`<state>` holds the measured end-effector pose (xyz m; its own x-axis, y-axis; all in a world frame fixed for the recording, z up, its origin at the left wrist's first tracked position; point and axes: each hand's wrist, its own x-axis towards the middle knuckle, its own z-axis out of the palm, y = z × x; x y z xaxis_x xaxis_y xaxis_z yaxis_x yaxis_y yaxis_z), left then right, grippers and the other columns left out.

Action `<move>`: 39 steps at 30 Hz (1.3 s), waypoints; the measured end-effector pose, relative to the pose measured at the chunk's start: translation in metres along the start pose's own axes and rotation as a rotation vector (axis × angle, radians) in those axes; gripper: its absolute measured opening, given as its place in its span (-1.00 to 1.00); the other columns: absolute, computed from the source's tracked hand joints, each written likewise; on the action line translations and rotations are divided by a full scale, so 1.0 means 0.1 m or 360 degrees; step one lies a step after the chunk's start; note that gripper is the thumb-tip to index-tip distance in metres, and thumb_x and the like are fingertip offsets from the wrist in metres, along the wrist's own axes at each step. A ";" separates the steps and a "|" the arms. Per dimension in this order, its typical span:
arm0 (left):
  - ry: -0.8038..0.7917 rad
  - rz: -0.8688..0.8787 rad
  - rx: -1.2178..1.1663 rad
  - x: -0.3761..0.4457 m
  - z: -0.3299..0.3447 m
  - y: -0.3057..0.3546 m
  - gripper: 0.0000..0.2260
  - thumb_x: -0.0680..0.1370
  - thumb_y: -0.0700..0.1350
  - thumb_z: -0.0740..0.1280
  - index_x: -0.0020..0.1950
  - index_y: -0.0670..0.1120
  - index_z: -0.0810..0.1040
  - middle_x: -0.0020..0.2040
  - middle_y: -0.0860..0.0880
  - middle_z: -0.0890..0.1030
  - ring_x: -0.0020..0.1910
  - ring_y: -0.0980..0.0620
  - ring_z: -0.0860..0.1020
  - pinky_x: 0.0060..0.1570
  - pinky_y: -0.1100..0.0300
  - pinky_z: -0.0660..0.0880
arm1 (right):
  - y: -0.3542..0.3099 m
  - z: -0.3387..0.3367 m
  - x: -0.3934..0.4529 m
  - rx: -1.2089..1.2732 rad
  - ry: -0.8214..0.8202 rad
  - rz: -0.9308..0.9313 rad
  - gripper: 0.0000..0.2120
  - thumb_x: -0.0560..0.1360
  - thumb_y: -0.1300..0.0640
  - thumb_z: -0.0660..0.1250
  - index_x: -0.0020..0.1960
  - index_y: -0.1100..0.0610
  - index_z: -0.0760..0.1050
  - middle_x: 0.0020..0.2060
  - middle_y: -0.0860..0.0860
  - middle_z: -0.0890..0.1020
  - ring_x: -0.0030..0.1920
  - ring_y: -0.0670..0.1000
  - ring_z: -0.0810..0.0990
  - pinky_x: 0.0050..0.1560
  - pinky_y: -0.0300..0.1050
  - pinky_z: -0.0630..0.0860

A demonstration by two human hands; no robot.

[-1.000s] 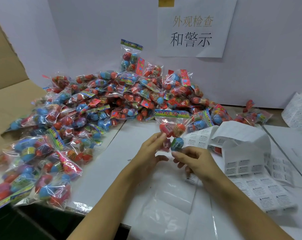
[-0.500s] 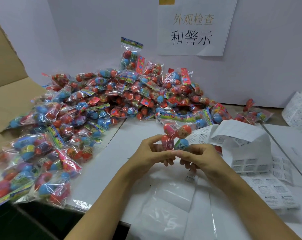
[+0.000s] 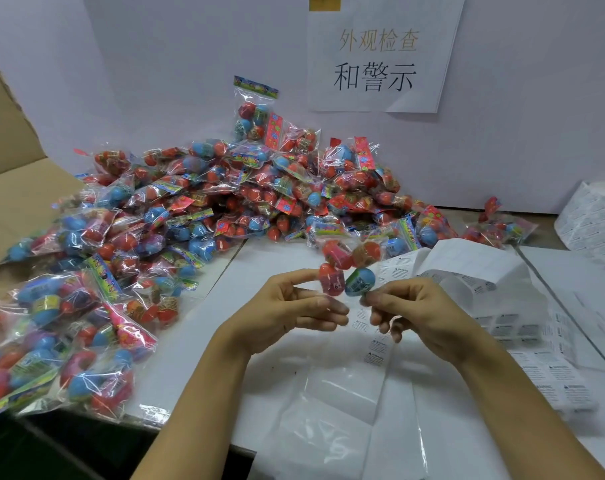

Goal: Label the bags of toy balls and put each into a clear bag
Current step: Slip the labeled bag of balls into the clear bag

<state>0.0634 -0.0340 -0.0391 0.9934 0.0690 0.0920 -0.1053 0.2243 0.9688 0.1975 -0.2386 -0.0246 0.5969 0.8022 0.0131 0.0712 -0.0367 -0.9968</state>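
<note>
Bag of toy balls (image 3: 349,271) hangs upright between our hands; left hand (image 3: 294,310) and right hand (image 3: 422,313) pinch its lower end; clear bag (image 3: 332,420) lies below.

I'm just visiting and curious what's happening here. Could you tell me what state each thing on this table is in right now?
Bag of balls: held up off the table, pinched at its lower end by both hands.
Left hand: pinching the bag.
Right hand: pinching the bag.
Pile of bags: heaped, sealed.
Clear bags: lying flat, empty.
Label strip: unrolled, curled.
Label roll: wound.
</note>
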 end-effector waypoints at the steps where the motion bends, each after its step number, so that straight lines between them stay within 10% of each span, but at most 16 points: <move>1: 0.0036 0.0016 -0.0021 0.00 -0.02 0.00 -0.72 0.56 -0.30 0.40 0.22 -0.06 0.69 0.04 -0.31 0.71 -0.01 -0.22 0.73 -0.04 0.09 0.65 | 0.00 -0.01 0.01 0.0005 0.0062 -0.0003 -0.66 0.27 -0.05 0.54 -0.19 0.25 0.70 -0.36 0.15 0.65 -0.41 0.00 0.57 -0.48 -0.22 0.46; 12: 0.0565 0.0081 0.0074 0.12 0.05 -0.07 -0.53 0.36 -0.19 0.53 0.26 -0.20 0.61 -0.08 -0.26 0.74 -0.09 -0.17 0.74 -0.12 0.14 0.65 | 0.06 0.07 0.06 -0.0112 0.0522 -0.0106 -0.74 0.35 0.03 0.56 -0.39 0.16 0.62 -0.49 0.09 0.60 -0.51 -0.04 0.49 -0.50 -0.24 0.43; 23: 0.0888 0.0499 0.0626 0.14 0.09 -0.17 -0.69 0.50 -0.31 0.52 0.09 0.09 0.70 -0.15 0.00 0.76 -0.15 0.08 0.70 -0.05 0.23 0.61 | 0.17 0.13 0.05 -0.0372 0.0856 -0.0298 -0.60 0.29 -0.17 0.56 -0.31 0.13 0.49 -0.49 -0.11 0.52 -0.44 -0.15 0.44 -0.39 -0.30 0.45; 30: 0.0640 0.0889 0.1279 0.14 0.22 -0.29 -0.70 0.52 -0.29 0.49 0.22 -0.07 0.69 0.03 0.01 0.70 0.04 0.04 0.66 0.08 0.01 0.59 | 0.16 0.39 0.05 0.0040 0.0446 -0.0142 -0.69 0.39 -0.19 0.44 0.05 -0.06 0.68 -0.07 -0.08 0.74 -0.04 -0.06 0.72 -0.21 -0.14 0.65; 39: 0.0397 0.0716 0.0776 0.14 0.29 -0.26 -0.44 0.56 -0.29 0.38 0.47 0.16 0.39 0.30 0.06 0.64 0.38 0.02 0.55 0.39 0.12 0.47 | 0.18 0.38 0.08 0.0491 0.0627 0.0091 -0.86 0.51 0.25 0.45 0.07 0.20 0.65 -0.06 0.16 0.74 -0.12 0.11 0.74 -0.16 -0.10 0.68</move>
<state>0.0814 -0.0674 -0.0564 0.8120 0.2861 0.5087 -0.4126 -0.3351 0.8470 0.1732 -0.2102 -0.0458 0.8535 0.5160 -0.0727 -0.1745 0.1515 -0.9729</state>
